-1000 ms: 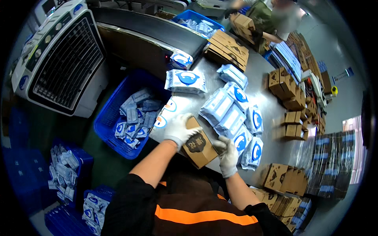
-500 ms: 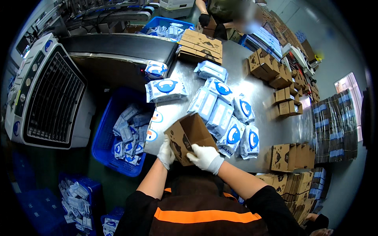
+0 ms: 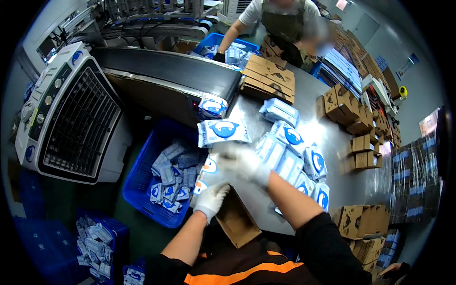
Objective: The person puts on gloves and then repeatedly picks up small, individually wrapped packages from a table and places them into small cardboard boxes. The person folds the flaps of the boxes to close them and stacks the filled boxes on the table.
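The open brown carton (image 3: 237,221) lies right in front of the person's body, mouth upward, its near end seemingly out past the bench (image 3: 308,116). It looks empty, so it should be light; its board walls probably stand stiff along the creases but would bow if pinched mid-panel. The left grip (image 3: 211,202), in a white glove, is closed on the rim at the carton's far left corner, a sound place to hold, since the fold there stiffens it.

The right grip (image 3: 244,164), gloved too, is above the carton's far end and badly blurred; I cannot tell how far open it is or whether it has hold of anything. Just beyond it, farther from the carton, lies a white pack (image 3: 224,133) with a blue figure. It looks soft and squashy, with slick film that may slide under cloth gloves; I would span its middle with the whole palm and leave the crimped ends alone.

Beyond the carton to the right is a pile of similar packs (image 3: 289,161); to its left, a blue basket (image 3: 137,190) of smaller packets (image 3: 168,173); far beyond it, folded cartons (image 3: 268,78) and a co-worker (image 3: 282,28)
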`<action>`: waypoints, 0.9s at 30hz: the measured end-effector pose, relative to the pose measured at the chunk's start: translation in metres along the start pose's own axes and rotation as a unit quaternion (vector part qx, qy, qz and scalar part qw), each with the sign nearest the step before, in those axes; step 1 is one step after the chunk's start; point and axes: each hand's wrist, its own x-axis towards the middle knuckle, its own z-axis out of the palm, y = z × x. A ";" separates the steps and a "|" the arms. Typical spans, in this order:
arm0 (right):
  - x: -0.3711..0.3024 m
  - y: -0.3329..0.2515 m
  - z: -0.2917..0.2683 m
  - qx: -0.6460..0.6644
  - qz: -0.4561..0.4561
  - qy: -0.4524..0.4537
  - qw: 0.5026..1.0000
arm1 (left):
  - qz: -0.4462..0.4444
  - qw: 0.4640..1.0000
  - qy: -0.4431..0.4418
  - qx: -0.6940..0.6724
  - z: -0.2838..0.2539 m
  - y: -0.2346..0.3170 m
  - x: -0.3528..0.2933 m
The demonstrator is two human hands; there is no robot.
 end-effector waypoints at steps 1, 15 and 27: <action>0.044 0.019 -0.010 -0.136 -0.143 0.183 0.963 | 0.019 1.000 0.005 -0.014 0.008 -0.027 0.005; 0.077 0.092 0.050 -0.293 -0.017 0.174 0.940 | 0.027 0.999 0.033 -0.016 0.013 -0.015 0.002; -0.173 0.101 0.022 0.472 -0.097 0.012 0.876 | -0.029 0.966 -0.038 -0.255 0.057 -0.068 0.031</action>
